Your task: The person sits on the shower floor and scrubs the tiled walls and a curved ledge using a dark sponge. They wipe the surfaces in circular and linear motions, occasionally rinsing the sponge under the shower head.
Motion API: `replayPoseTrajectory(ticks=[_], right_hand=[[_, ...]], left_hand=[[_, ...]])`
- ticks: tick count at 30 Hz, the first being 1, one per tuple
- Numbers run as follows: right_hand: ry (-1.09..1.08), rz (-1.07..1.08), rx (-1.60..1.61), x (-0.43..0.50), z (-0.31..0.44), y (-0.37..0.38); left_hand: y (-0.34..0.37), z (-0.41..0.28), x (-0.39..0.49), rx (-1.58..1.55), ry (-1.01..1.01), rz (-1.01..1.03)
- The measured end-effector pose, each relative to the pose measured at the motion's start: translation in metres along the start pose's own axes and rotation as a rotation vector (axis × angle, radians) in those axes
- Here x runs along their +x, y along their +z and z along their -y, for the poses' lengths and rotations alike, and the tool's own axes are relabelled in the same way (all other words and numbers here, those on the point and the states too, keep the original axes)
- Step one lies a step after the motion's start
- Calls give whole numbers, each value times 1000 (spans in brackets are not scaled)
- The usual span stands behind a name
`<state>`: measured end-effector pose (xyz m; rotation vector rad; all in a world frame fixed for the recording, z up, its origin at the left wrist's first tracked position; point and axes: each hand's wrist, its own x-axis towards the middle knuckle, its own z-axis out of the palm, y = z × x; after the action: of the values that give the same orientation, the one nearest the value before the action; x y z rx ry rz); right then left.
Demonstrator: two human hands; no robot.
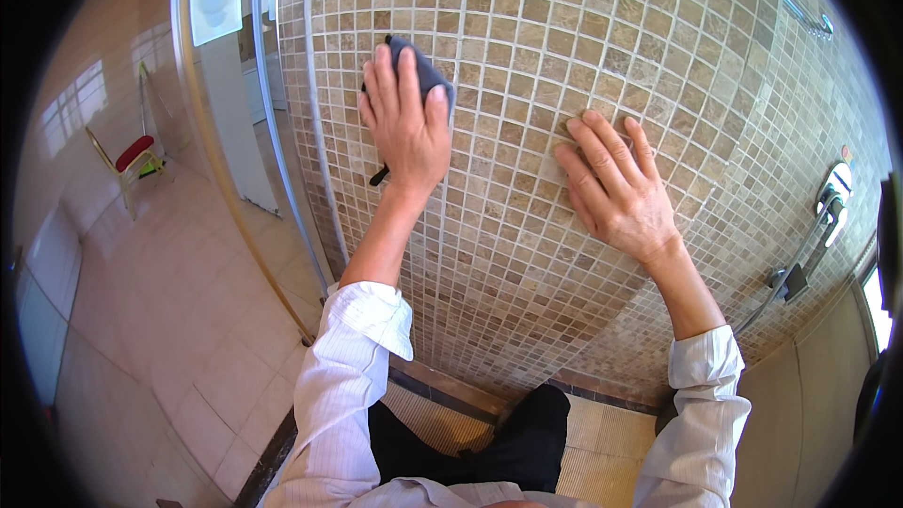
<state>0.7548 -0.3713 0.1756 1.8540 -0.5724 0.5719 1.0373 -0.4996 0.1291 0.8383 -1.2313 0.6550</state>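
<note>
My left hand (409, 123) lies flat over a dark grey folded cloth (423, 74) and presses it against the mosaic-tiled wall (508, 155). The cloth shows above and right of the fingers, and a small dark end sticks out below, beside the wrist. To the right, my right hand (621, 187) rests on the same brown and beige tiles with its fingers spread a little; no object shows in it. Both forearms reach up from rolled striped sleeves.
A metal-framed glass panel (268, 85) stands at the left. Beyond it are a chair with a red seat (134, 153) and a tiled floor (204, 339). Shower fittings (832, 201) with a hose are on the right wall. A dark stone sill (271, 455) runs at floor level.
</note>
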Motion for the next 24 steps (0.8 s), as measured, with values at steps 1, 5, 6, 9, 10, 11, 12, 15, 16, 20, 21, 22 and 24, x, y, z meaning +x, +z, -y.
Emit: replayPoseTrajectory(ticks=[1,5,6,9,10,11,12,15,16,20,21,22,24], right_hand=[[-2,1,14,1,2,0],[-14,-2,72,-4,-2,-4],[-19,-9,92,-6,-2,-4],[-11,5,123,-17,-4,-9],[-10,6,117,-20,-4,-10],[-9,7,110,-23,-3,-10],[-7,5,110,-25,-1,-9],[-51,9,40,-25,-1,-8],[-58,12,38,-29,-2,-6],[-102,-8,19,-28,-1,-3],[-107,5,23,-27,-2,-7],[-110,8,34,-26,-1,-8],[-130,-5,56,-26,-2,-8]], left_hand=[[6,-6,8,-7,0,33],[20,-58,9,-90,195,74],[15,-63,1,-107,278,123],[-7,-63,-29,-74,488,336],[-9,-55,-38,-61,529,333],[-4,-43,-44,-70,546,271],[-3,-34,-43,-100,501,234],[6,-17,-22,-138,333,101],[1,-21,-12,-82,249,100],[17,-41,22,-50,167,16],[22,-51,23,-41,217,1],[24,-57,19,-45,272,29],[17,-71,7,-60,376,128]])
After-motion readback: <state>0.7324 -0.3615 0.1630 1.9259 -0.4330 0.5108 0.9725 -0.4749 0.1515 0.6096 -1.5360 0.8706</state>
